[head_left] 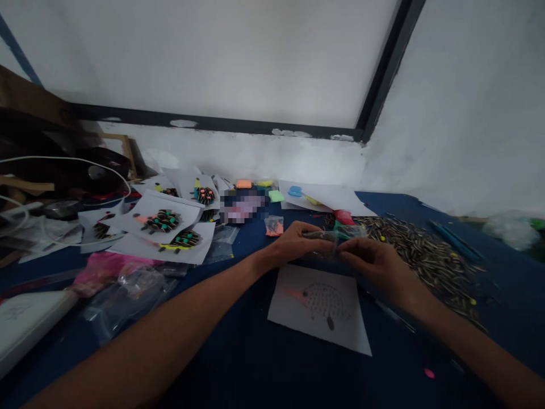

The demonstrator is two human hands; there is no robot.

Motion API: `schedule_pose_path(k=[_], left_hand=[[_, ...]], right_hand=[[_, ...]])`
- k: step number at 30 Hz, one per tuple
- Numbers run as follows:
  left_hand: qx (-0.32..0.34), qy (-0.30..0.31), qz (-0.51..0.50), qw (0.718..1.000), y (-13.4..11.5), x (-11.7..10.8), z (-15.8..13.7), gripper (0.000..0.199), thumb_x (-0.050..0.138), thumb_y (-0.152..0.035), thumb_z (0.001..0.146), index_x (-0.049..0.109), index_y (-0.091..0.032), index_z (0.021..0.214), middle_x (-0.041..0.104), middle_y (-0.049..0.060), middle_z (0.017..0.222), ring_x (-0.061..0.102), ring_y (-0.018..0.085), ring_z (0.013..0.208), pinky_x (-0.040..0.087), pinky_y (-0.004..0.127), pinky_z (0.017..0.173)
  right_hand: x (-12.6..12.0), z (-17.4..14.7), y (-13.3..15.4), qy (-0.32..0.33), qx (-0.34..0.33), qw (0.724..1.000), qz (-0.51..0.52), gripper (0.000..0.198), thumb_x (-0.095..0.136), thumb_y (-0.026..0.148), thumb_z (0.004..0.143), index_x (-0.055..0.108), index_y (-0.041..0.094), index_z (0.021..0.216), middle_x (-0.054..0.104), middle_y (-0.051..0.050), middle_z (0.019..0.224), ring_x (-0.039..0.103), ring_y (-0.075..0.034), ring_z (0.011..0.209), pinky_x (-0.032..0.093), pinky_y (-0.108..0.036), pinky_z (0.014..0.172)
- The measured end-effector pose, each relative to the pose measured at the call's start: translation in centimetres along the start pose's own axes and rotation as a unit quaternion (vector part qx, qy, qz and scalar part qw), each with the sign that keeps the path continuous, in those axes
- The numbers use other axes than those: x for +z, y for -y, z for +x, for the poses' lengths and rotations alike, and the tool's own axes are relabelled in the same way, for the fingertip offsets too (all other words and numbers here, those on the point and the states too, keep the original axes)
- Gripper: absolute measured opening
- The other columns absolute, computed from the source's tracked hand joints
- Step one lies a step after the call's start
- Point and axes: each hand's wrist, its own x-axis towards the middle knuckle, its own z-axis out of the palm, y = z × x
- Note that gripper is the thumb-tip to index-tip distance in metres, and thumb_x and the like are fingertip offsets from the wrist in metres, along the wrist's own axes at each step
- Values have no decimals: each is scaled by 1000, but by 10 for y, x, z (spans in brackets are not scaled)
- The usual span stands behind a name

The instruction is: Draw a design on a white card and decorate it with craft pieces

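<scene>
A small clear plastic bag [336,236] is held between both hands just above the blue worktop [238,352], its contents dark and too blurred to make out. The left hand [293,241] pinches the bag's near end, its grip narrow and closed on the plastic; the right hand [377,264] holds the other end, fingers curled tight on it. The bag looks thin, crinkled and see-through, with a hint of green and red showing through or behind it.

Handled well, a bag this flimsy would seem to want both pinches kept close to its mouth and the bag kept level, so nothing small spills over the sheet beneath.

Directly under the hands lies a white paper sheet [321,309] printed with a hedgehog-like outline, its body marked with dark dots and a pinkish patch at the snout. To the right, a heap of sunflower seeds [426,255] spreads across the worktop, a few bright specks among them. A small packet of orange pieces [273,226] sits just beyond the left hand. Farther left, finished hedgehog pictures [164,221] rest on overlapping sheets, their backs built of dark pieces dotted with green and orange. Blocks of coloured modelling clay [255,184] line the far edge by the white wall [468,113], and crumpled clear bags [128,292] lie near the left forearm.
</scene>
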Motion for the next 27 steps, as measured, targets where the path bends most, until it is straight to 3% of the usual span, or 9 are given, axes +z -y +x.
schedule_pose_path(k=[7,12,17,27], left_hand=[[-4,13,5,1000,4,-2,1,23,71,-34,70,64,-12,71,52,-3,58,42,5,51,29,20,49],[2,-6,19,1000,4,-1,1,23,71,-34,70,64,-12,70,50,-3,57,42,5,51,29,20,50],[16,-4,46,999,2,0,1,19,70,-30,71,64,-12,68,48,-4,55,39,5,51,28,20,49],[-20,20,17,999,-4,0,-2,23,71,-34,70,64,-12,69,50,-3,56,40,5,49,28,20,48]], right_hand=[[-2,1,0,9,-9,1000,-12,22,59,40,74,67,20,77,63,-3,60,54,-16,51,42,-27,46],[1,-4,1,-23,-32,999,-31,18,57,35,76,69,21,79,69,-6,72,61,-19,62,45,-28,51],[3,-6,0,-47,-46,996,-67,19,55,32,77,69,21,84,68,-4,70,61,-18,60,45,-28,52],[1,0,-4,10,-20,999,26,21,64,40,70,65,20,78,66,-4,74,61,-19,69,48,-30,59]])
